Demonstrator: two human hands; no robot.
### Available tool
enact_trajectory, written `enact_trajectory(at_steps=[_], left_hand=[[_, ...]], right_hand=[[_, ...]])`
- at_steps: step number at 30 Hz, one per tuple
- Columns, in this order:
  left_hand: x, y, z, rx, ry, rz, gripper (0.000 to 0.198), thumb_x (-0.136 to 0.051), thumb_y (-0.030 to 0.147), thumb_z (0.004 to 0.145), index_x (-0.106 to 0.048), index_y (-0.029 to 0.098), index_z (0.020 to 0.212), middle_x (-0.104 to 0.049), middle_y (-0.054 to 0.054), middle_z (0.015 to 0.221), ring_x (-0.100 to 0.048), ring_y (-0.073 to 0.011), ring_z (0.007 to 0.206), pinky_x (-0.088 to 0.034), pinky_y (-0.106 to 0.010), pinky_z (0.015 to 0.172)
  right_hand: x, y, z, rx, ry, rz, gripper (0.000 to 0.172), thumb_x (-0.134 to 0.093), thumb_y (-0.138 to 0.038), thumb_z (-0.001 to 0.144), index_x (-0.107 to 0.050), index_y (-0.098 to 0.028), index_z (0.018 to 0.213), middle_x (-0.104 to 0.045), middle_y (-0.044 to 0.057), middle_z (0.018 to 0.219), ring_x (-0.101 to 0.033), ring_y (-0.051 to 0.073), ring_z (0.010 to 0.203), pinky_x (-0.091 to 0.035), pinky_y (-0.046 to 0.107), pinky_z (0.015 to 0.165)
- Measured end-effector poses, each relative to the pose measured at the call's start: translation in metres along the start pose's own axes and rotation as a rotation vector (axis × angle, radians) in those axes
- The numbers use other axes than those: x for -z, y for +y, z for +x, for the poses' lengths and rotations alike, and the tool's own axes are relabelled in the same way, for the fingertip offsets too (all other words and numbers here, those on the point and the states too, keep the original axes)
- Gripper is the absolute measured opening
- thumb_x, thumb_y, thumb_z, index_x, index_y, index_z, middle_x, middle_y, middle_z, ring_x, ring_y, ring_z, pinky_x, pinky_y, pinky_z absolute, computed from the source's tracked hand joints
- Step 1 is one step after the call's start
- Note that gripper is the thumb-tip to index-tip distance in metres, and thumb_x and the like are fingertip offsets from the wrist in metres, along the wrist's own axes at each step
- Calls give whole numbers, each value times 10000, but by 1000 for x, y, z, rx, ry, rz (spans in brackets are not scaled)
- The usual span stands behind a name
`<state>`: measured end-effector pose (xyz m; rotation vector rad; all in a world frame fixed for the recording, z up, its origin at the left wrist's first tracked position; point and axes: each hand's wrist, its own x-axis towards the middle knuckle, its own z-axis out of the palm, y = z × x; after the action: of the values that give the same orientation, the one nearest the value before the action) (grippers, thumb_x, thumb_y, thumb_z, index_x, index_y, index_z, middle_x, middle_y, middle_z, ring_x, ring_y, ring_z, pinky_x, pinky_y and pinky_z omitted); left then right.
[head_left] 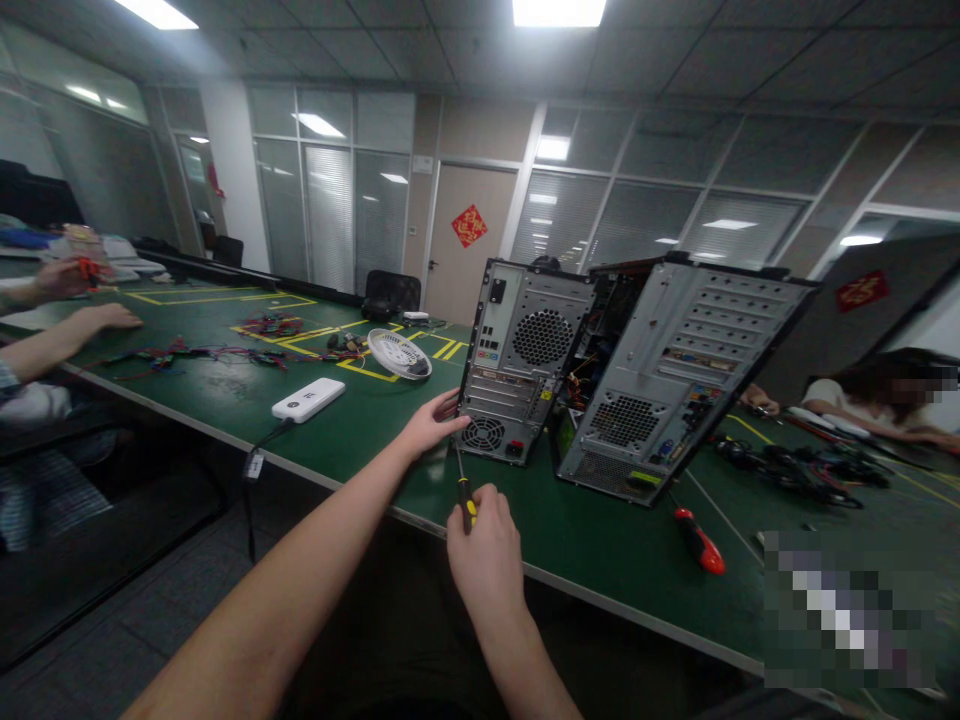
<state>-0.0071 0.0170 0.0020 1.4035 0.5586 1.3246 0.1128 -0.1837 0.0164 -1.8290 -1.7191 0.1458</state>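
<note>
Two computer towers stand on the green table [405, 480], their rear panels facing me. My left hand [435, 425] rests against the lower left edge of the smaller tower [510, 350], thumb near its round fan grille, fingers partly hidden behind the side. In my right hand [487, 545] is a black and yellow screwdriver [467, 503], its shaft pointing up at the tower's lower left corner; whether the tip touches is unclear. To the right, the larger tower [637, 430] leans at a slant in the view.
A red and black screwdriver [699, 542] lies right of the towers. Black cables [810, 470] are farther right, near another person. A white power bank [309, 400], a white oval basket [399, 355] and wires [202, 352] lie left. Another person's hands are at far left.
</note>
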Motion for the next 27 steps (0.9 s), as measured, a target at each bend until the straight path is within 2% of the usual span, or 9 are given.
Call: enact_trajectory(at_steps=[10,19,24,27], left_hand=[[0,0,0,-12,-2,-4,909,-884,351,670,-479,146,1458,-545,-188,1468,-493,-337,1391,-370,-522,1178],[0,0,-1,-9,1,-2,907,-884,352,667,-482,156,1456,-544,-184,1470,-495,-333,1389,-367,-522,1181],[0,1,-2,-4,2,12,910,-884,356,673,-477,160,1462,-536,-183,1478,-489,-333,1395,-359,-520,1185],[-1,2,-2,-3,7,13,906,-888,357,671,-483,162,1458,-545,-183,1470,-495,-331,1391,-357,-521,1185]], right_hand=[[1,-3,1,-9,-20,152,134,-462,-198,969,-525,-194,1087,-668,100,1023,-683,254,935,-465,310,761],[3,-4,0,-27,-83,135,122,-407,-179,1009,-482,-210,1100,-717,65,891,-708,236,807,-407,276,641],[2,-3,0,-5,-57,141,95,-409,-172,1005,-482,-223,1034,-703,41,855,-702,229,775,-392,276,625],[2,-1,0,49,-17,161,99,-418,-189,1005,-507,-230,1016,-676,38,894,-692,223,835,-433,280,693]])
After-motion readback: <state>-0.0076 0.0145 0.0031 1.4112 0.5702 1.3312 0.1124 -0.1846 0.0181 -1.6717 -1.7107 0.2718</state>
